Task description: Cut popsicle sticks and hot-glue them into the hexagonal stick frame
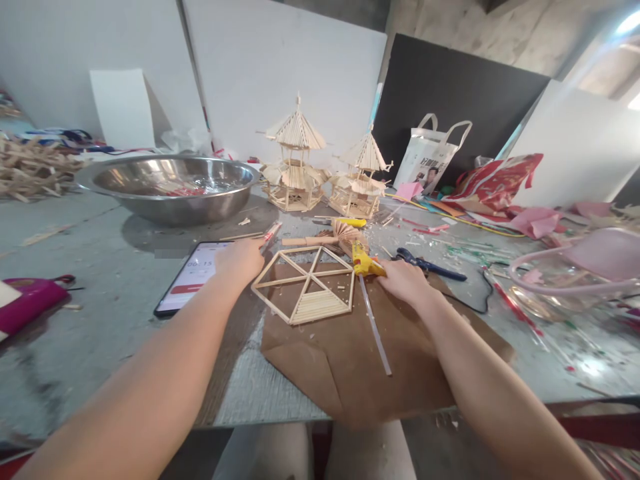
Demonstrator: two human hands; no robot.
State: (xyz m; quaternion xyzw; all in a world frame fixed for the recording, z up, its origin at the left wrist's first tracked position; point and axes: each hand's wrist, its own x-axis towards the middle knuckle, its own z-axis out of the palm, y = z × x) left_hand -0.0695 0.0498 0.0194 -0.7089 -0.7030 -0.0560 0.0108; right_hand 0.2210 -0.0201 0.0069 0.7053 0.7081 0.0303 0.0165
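My right hand (407,280) is closed on a yellow hot glue gun (366,262), its clear glue stick (375,327) pointing back toward me. Just left of the gun lies a hexagonal frame of wooden sticks (306,275) with spokes; its front wedge is filled with parallel sticks. Beyond the frame's left corner, my left hand (239,260) has its fingers closed on a slim red-and-white thing (271,232), whose kind I cannot make out. That hand partly covers a phone (187,283). Part of the frame rests on a brown sheet (320,360).
Behind stand two stick pagodas (296,163) (363,177) and a steel basin (173,210). A folded fan-like wooden piece (345,233), a yellow cutter (353,223) and dark-blue pliers (433,265) lie nearby. Glue scraps litter the right; a magenta tool (35,300) is left.
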